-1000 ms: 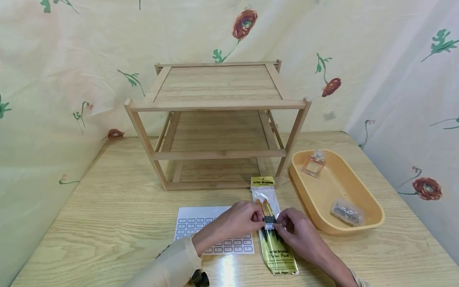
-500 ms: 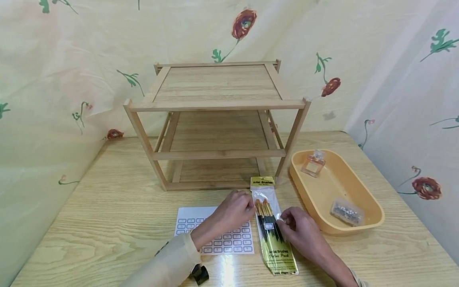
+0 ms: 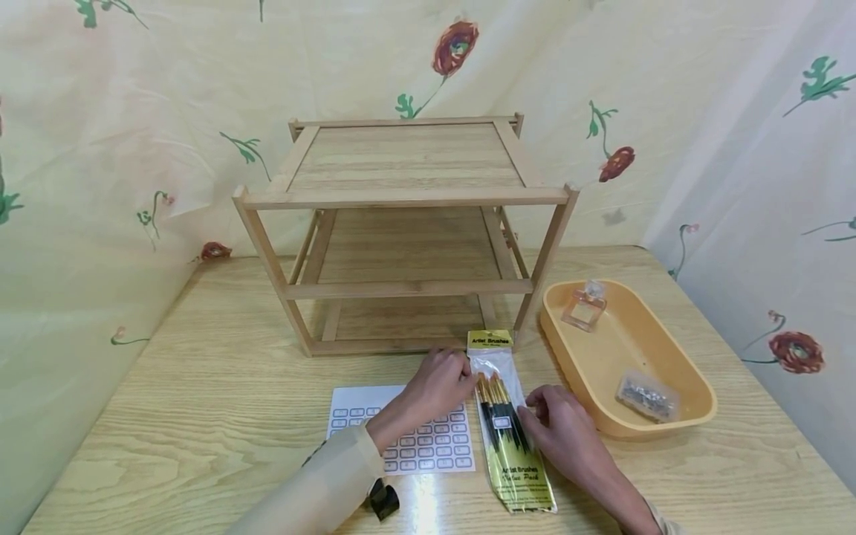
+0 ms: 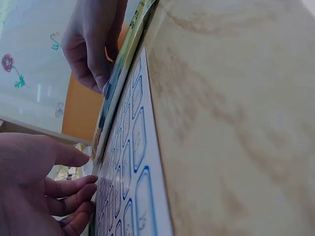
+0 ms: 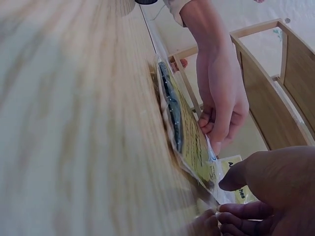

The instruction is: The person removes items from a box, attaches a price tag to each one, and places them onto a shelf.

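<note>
Keep the brush packet flat on the desk, slightly nearer the right edge than the left and well short of the far edge. Best, by judgement, to smooth the small white label on its front from the middle outward with one fingertip, while bracing the slick packet at the side; press lightly, so as not to crease it or roll the brushes underneath. See the left hand poised over the label sheet, just beside the packet, forearm angled in from the near left, fingers loosely bent and holding nothing. See the right hand low at the packet's other side, toward the yellow tray, fingers bent, thumb by the packet's border; cannot tell a light pinch from a mere touch.
</note>
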A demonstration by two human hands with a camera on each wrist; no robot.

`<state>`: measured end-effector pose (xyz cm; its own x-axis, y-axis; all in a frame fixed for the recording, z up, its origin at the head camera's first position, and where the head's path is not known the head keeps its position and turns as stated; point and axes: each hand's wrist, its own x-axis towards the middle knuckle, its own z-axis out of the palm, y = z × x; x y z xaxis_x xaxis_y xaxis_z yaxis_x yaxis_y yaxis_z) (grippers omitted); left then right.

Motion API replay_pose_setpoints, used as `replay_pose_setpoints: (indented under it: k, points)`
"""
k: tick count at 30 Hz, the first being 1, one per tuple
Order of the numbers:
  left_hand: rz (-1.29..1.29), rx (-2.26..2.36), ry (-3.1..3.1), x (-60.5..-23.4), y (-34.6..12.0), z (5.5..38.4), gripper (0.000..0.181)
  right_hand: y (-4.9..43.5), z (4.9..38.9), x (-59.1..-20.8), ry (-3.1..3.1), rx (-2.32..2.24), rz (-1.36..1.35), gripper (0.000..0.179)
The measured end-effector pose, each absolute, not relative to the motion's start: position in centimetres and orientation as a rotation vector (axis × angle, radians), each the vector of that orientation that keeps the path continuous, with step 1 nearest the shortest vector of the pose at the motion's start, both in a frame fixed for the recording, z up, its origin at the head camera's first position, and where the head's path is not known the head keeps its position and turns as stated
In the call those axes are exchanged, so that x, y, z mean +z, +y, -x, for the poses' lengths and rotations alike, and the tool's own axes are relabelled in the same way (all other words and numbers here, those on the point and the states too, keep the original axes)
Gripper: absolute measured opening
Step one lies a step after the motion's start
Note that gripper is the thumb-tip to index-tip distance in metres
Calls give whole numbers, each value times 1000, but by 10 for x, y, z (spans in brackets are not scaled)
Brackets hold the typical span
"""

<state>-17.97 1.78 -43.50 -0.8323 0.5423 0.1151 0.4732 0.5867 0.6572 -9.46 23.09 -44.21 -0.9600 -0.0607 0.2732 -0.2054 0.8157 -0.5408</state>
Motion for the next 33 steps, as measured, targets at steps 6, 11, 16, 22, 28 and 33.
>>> replay_pose_setpoints:
  k: [6,11,16,22,28,33]
  points:
    - [-734,1191,2641,-435,22,183,50,229,94,-441,-2766,878,-194,10]
    - [-658,1201,2651,-436,26,184,49,228,95,-442,-2770,891,-174,10]
    - [-610,1216,2645,-435,29,184,48,228,95,-442,-2769,885,-182,15]
    - [-591,1272,2635,-437,29,184,38,229,95,-442,-2778,945,-162,14]
    - [-581,1336,2620,-437,29,186,10,232,94,-439,-2784,1105,-112,8]
    - [-526,1393,2567,-435,29,183,6,236,92,-440,-2734,1199,-134,6]
